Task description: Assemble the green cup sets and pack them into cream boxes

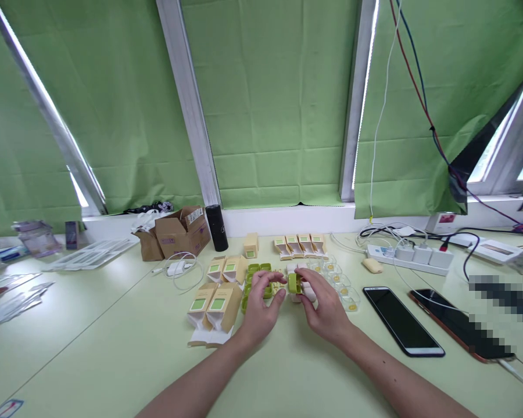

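Observation:
My right hand grips a small olive-green square case between thumb and fingers, just above the table. To its left, my left hand has its thumb and fingers curved and apart, with no held thing visible. Several green cases stand partly hidden behind my left hand. Small yellowish pieces lie between the hands, too small to name. Behind my right hand are white pieces, partly covered. Rows of clear round-ended containers with yellow spots sit to its right.
Open-flapped cream cartons lie left of my hands, and more cartons line the back. A cardboard box and black bottle stand behind. Two phones and a power strip with cables occupy the right.

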{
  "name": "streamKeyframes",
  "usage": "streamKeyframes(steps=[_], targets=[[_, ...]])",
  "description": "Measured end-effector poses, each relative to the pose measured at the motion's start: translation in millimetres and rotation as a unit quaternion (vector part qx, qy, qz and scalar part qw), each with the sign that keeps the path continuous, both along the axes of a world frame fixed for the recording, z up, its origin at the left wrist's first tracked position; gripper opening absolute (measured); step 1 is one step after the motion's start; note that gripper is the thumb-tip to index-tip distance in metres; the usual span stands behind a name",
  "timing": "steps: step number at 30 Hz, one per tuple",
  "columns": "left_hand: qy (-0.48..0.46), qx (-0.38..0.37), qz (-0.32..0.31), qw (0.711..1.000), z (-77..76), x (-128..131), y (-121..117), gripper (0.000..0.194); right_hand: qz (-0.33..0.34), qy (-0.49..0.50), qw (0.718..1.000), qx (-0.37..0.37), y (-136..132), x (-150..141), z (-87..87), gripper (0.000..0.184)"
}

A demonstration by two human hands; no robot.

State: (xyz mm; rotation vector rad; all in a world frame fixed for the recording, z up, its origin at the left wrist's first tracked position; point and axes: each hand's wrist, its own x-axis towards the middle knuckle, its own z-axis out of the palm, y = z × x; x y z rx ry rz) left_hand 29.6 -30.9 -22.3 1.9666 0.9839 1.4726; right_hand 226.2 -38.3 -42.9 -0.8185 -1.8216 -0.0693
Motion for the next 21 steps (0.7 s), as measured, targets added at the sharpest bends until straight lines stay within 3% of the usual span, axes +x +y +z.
streamKeyframes(steps=[3,10,21], targets=[[-0.005,-0.038,0.023,0.999,-2.7,1,3,0.021,0.006,0.025,1.0,-0.017,1,-1,-0.1,0.055],[-0.023,-0.118,-0.004,0.993,-7.3,8,6,0.024,0.013,0.031,0.999,-0.031,2,-4,-4.7,0.054],[-0.061,-0.162,-0.016,0.985,-6.1,11,8,0.032,0.016,0.019,0.999,-0.025,2,-5,-9.2,0.055]])
